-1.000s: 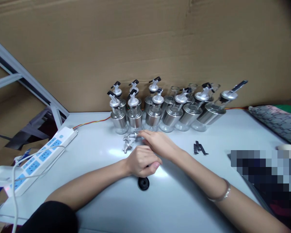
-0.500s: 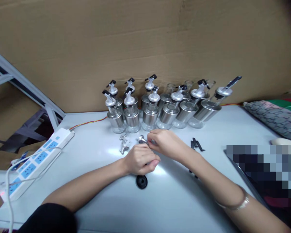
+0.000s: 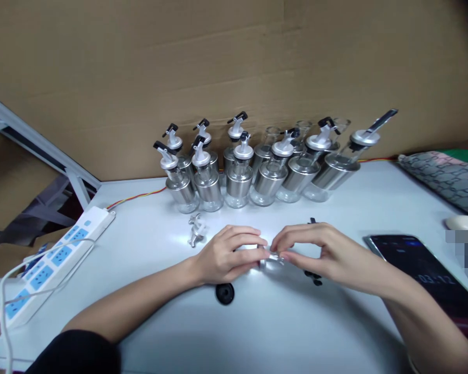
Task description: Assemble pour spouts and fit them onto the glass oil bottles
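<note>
My left hand [image 3: 228, 255] and my right hand [image 3: 320, 248] meet at the middle of the white table [image 3: 281, 322], fingertips pinching one small silver pourer part [image 3: 272, 258] between them. Two more silver pourer parts [image 3: 195, 231] lie just left of my left hand. A round black cap [image 3: 224, 293] sits on the table below my left wrist. Small black lever pieces [image 3: 313, 277] lie partly hidden under my right hand.
Several glass-and-steel dispenser bottles [image 3: 237, 179] with spouts stand in rows along the cardboard wall [image 3: 234, 67]. A white power strip [image 3: 58, 254] with cables lies at the left edge. A dark phone [image 3: 421, 270] lies at the right, a patterned cushion [image 3: 444, 179] beyond it.
My right hand picked a silver part from the pile near the bottles and drew back right and toward me. Both hands now hold it together, farther from the bottles.
</note>
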Tool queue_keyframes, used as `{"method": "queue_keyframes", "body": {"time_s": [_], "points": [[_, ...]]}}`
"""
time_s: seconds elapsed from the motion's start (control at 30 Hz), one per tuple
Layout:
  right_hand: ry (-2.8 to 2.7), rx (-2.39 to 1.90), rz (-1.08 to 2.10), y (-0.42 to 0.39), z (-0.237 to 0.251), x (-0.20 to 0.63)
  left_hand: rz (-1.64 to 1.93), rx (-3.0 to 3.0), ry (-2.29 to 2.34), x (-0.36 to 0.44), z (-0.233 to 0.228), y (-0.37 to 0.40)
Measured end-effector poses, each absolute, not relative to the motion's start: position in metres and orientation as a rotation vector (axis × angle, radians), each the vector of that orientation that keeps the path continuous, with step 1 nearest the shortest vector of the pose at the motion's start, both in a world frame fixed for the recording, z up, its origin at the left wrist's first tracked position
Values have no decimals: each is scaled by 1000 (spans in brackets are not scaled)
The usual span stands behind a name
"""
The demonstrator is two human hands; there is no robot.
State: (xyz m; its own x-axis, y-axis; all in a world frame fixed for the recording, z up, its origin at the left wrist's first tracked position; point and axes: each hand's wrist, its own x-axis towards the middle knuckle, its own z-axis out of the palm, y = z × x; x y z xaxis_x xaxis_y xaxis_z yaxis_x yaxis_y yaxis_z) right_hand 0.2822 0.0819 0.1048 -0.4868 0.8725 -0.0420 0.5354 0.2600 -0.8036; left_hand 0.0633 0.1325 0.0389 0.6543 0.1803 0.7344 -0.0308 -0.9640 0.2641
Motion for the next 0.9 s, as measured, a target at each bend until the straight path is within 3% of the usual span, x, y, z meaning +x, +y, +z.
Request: {"method": "queue_keyframes", "body": {"time_s": [0.3, 0.57, 0.7, 0.9], "points": [[-1801, -1351, 1105, 80, 88, 266, 1177, 2571, 252, 64, 34, 134], [-2121, -1555, 1086, 81, 92, 302, 1104, 2628, 263, 62, 36, 133], [-2224, -1699, 1238, 77, 76, 323, 1131, 2582, 261, 62, 35, 133], [-2268, -1716, 1141, 74, 58, 317, 1205, 2461, 289, 64, 33, 132]]}}
